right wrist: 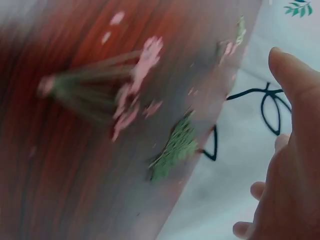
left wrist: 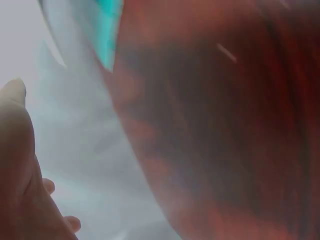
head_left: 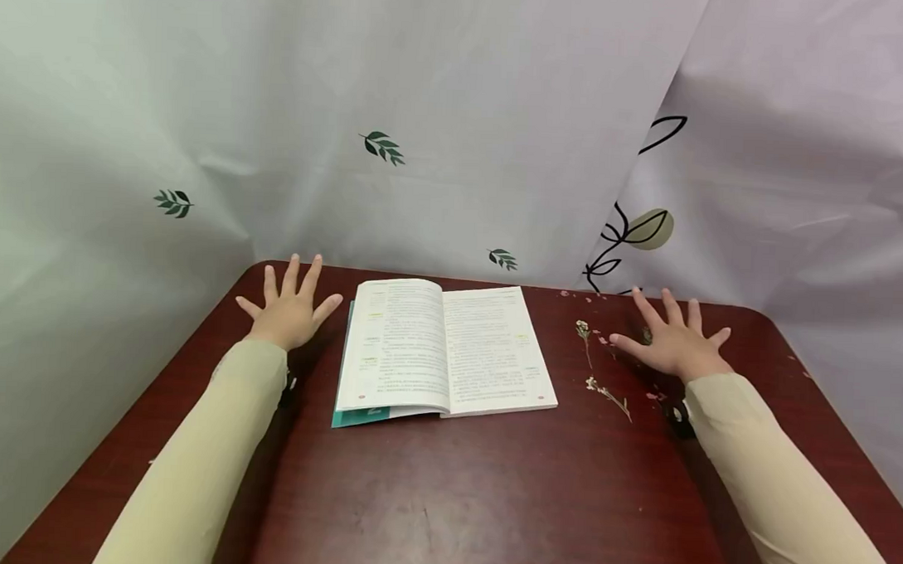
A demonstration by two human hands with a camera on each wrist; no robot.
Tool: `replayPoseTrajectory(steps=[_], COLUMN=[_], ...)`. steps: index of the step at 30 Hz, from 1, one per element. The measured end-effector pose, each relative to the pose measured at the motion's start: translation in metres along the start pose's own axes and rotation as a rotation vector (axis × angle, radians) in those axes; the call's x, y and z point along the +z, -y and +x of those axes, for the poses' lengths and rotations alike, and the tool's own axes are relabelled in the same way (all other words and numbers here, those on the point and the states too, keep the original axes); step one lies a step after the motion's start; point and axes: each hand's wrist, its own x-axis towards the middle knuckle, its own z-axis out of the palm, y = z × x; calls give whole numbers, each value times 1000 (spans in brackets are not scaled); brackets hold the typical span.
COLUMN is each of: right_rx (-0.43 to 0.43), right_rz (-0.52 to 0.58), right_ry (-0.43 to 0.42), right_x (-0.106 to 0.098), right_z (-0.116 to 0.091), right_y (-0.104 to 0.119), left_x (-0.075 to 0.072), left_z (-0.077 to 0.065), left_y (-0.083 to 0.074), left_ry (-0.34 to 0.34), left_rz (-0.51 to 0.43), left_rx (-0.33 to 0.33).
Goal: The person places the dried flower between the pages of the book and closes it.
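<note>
My left hand [head_left: 284,316], fingers spread wide, is over the table's far left part, beside an open book [head_left: 486,350]. The book lies with printed pages up, its teal cover [head_left: 351,418] showing at the lower left. On the other side, my right hand [head_left: 676,346] is also spread, with nothing in it. Two small dried flower sprigs [head_left: 584,330] with pale blossoms lie between the book and that hand. In the right wrist view, a fan-shaped pink dried flower [right wrist: 135,85] and a green pressed leaf [right wrist: 175,150] lie below the hand, blurred.
The dark red wooden table [head_left: 444,497] has rounded far corners. White curtains [head_left: 457,108] with leaf prints hang behind it and along both sides. Small pink petals [head_left: 565,293] are scattered near the far edge and around the right hand.
</note>
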Motion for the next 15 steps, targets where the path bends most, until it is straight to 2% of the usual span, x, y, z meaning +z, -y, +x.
replayPoseTrajectory(steps=[8, 11, 15], right_rx=[-21, -40, -106], right_rz=[55, 85, 153], right_ry=[-22, -61, -145], right_x=[0, 2, 4], right_z=[-5, -9, -13], right_y=[15, 21, 30], left_x=[-10, -11, -9], left_z=[-8, -14, -25], left_y=[-26, -39, -57], left_ry=[-68, -111, -203], left_rz=[-77, -100, -133], left_rx=[40, 86, 175])
